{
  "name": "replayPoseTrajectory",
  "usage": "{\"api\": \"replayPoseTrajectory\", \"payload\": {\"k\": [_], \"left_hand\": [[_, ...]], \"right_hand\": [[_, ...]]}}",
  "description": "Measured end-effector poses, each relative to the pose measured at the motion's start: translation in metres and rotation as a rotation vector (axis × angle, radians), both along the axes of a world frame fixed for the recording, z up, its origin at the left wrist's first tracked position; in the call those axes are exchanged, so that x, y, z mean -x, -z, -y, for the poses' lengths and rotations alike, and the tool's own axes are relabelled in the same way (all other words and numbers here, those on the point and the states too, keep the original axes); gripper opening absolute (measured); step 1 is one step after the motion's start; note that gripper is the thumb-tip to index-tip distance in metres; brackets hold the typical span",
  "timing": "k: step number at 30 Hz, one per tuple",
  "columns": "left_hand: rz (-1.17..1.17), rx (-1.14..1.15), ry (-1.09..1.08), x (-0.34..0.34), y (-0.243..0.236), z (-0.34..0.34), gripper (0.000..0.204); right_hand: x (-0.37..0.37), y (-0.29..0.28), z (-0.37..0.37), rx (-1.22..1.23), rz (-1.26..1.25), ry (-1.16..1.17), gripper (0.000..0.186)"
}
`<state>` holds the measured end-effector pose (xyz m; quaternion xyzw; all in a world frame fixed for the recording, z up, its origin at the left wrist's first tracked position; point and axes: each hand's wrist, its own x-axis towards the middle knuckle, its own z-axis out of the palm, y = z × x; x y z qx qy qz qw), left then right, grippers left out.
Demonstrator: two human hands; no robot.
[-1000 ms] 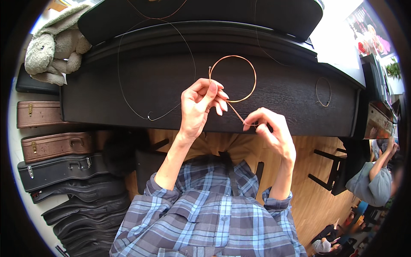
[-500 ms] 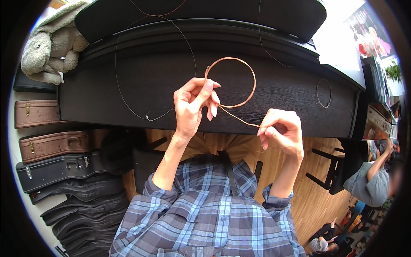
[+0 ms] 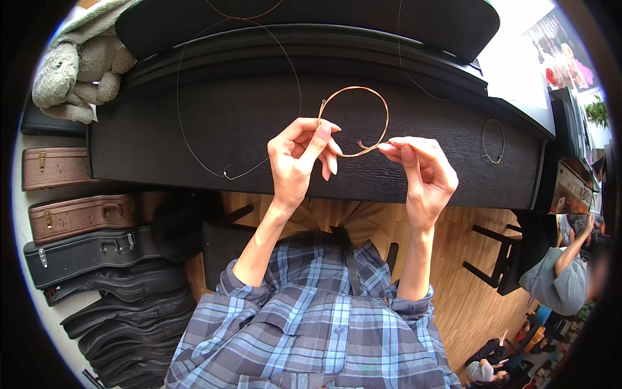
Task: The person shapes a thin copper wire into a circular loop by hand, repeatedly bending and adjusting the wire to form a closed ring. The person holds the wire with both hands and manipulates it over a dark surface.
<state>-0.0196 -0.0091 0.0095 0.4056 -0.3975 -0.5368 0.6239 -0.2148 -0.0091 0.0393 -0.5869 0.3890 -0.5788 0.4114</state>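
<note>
A copper-coloured guitar string (image 3: 387, 118), wound into a round coil, is held up over a black wooden surface (image 3: 447, 139). My left hand (image 3: 293, 162) pinches the coil's left side between thumb and fingers, just below a small ball end. At the coil's lower right, my right hand (image 3: 427, 172) pinches the string with thumb and fingertips. A short loose end sticks up inside the coil beside the right fingertips. On the surface at left lies a thin silvery string (image 3: 179, 97) in a wide open loop. A small coiled string (image 3: 503, 144) rests at the right.
A raised black panel (image 3: 311, 11) runs along the back, with another thin string (image 3: 401, 58) hanging from it. A plush rabbit (image 3: 61, 74) sits at far left. Several instrument cases (image 3: 84, 217) line the left side. A black stool (image 3: 499, 256) and other people (image 3: 557, 279) are at right.
My right hand has moved up and left to the coil, bringing in the string's free tail, which earlier stretched away to the lower right. My left hand keeps its pinch.
</note>
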Motion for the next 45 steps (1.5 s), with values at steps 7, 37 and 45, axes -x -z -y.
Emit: {"api": "replayPoseTrajectory", "payload": {"k": [7, 37, 45], "left_hand": [[-0.028, -0.011, -0.005, 0.001, 0.001, 0.002, 0.023], [0.796, 0.122, -0.163, 0.023, 0.001, 0.002, 0.018], [1.398, 0.399, -0.163, 0.036, 0.001, 0.007, 0.030]], "right_hand": [[0.016, -0.006, -0.003, -0.233, 0.091, -0.137, 0.013], [0.020, 0.001, -0.047, 0.518, -0.690, -0.025, 0.035], [0.013, 0.004, -0.058, 0.645, -0.720, -0.002, 0.032]]}}
